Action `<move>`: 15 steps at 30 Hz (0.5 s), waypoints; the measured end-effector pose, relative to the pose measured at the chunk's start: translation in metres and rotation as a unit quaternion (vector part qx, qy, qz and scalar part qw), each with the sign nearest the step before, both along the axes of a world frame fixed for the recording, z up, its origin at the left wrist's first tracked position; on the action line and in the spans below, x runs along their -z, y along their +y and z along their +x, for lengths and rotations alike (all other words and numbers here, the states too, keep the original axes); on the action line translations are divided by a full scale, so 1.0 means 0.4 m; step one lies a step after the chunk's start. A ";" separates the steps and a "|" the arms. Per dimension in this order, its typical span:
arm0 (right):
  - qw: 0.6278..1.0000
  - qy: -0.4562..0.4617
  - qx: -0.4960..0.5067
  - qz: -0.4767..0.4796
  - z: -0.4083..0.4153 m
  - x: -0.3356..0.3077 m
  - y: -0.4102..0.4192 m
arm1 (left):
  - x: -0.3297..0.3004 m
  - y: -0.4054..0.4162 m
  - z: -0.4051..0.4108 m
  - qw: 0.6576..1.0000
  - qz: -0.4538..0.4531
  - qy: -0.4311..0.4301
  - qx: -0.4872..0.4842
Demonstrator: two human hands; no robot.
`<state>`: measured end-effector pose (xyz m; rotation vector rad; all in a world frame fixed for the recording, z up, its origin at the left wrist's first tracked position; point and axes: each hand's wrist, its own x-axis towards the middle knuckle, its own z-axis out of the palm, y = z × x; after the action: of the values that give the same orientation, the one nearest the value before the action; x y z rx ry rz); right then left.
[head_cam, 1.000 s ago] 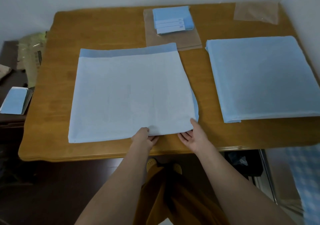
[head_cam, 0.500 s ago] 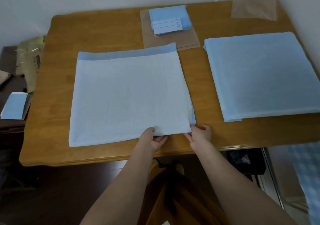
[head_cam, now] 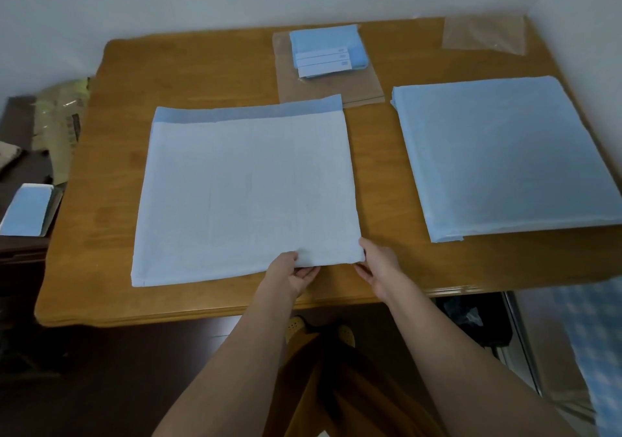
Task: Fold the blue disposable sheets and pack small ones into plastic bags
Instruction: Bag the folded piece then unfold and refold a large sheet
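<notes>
a half-folded sheet (head_cam: 245, 194) lies flat on the middle of the desk (head_cam: 188, 69), its near edge close to the desk's front edge. the left hand (head_cam: 292, 273) pinches that near edge, and the right hand (head_cam: 378, 263) pinches the near right corner just beside it. the sheet looks thin, light and limp, likely to sag and slide, so corners and edges are the places to hold. a stack of sheets (head_cam: 505, 157) waits by the right edge.

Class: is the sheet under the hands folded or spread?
Folded: the sheet shows a blue under-layer strip beyond its pale top layer.
</notes>
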<state>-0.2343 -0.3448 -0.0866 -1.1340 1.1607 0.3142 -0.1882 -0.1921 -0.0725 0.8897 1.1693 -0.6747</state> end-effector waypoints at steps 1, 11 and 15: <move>1.000 -0.001 -0.023 -0.015 -0.002 0.001 -0.002 | 0.000 0.000 0.000 1.000 0.000 0.000 0.000; 0.998 -0.050 -0.031 0.025 -0.009 0.015 0.004 | 0.003 -0.008 0.002 1.000 -0.016 -0.009 -0.015; 0.999 -0.018 -0.041 0.016 -0.003 0.027 0.005 | 0.011 -0.005 0.000 1.000 0.001 -0.005 0.018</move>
<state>-0.2355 -0.3428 -0.0976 -1.1558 1.0761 0.3726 -0.1883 -0.1942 -0.0770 0.9173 1.1484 -0.6974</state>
